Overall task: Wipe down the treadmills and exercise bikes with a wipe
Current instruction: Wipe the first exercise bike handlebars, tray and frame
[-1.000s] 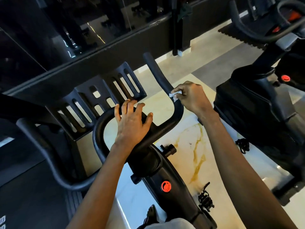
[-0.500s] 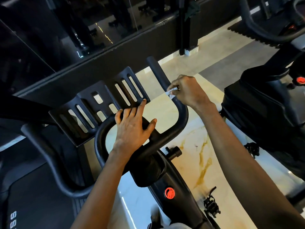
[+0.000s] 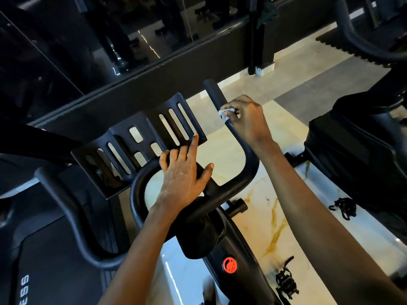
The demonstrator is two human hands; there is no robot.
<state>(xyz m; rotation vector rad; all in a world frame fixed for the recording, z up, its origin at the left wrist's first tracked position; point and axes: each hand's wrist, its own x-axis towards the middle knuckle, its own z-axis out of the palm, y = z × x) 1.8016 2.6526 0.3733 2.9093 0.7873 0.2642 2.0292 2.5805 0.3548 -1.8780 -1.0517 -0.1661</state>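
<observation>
Right hand (image 3: 248, 122) pinches mostly hidden wipe (image 3: 225, 112) on handlebar (image 3: 247, 166); left hand (image 3: 182, 179) rests, fingers (image 3: 193, 146) spread.

Under your fingers (image 3: 193, 146), a glossy cream marble floor (image 3: 264, 230) veined yellow; beyond them, a dark glass wall (image 3: 143, 29).

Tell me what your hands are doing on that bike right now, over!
Right hand pinching white wipe against handlebar. Left hand flat on the bar's middle, fingers straight. Nothing blocking the bar.

2 bikes (image 3: 242, 245) (image 3: 352, 155), 1 treadmill (image 3: 55, 260), 1 wipe (image 3: 224, 113), 2 hands (image 3: 185, 179) (image 3: 248, 122), 2 pedals (image 3: 286, 280) (image 3: 342, 208)
</observation>
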